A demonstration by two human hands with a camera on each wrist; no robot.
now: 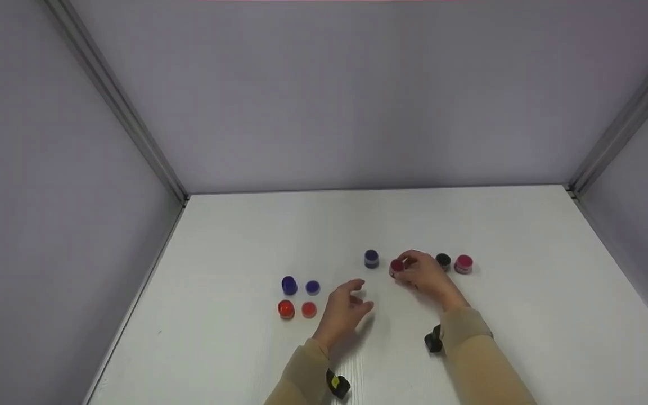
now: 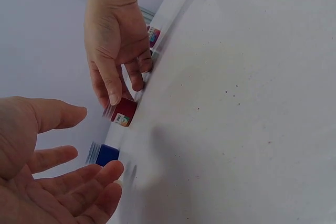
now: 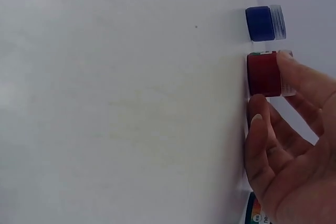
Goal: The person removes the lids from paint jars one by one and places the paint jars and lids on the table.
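Note:
A small jar with a dark red lid (image 1: 396, 266) stands on the white table (image 1: 470, 225). My right hand (image 1: 408, 274) grips it, fingers curled over it from the right. The right wrist view shows a fingertip on the jar (image 3: 264, 73) and the thumb just below it. A blue-lidded jar (image 1: 371, 259) stands close to its left, also seen as the blue jar (image 3: 265, 23). My left hand (image 1: 358, 295) hovers open above the table, nearer me, holding nothing. In the left wrist view its palm (image 2: 47, 182) faces the blue jar (image 2: 106, 153) and the red jar (image 2: 124, 113).
A black-lidded jar (image 1: 443, 260) and a pink-lidded jar (image 1: 463, 264) stand right of my right hand. To the left sit a blue jar (image 1: 289, 285), a blue lid (image 1: 313, 287), a red jar (image 1: 286, 309) and an orange-red lid (image 1: 309, 309). Grey walls enclose the table on three sides.

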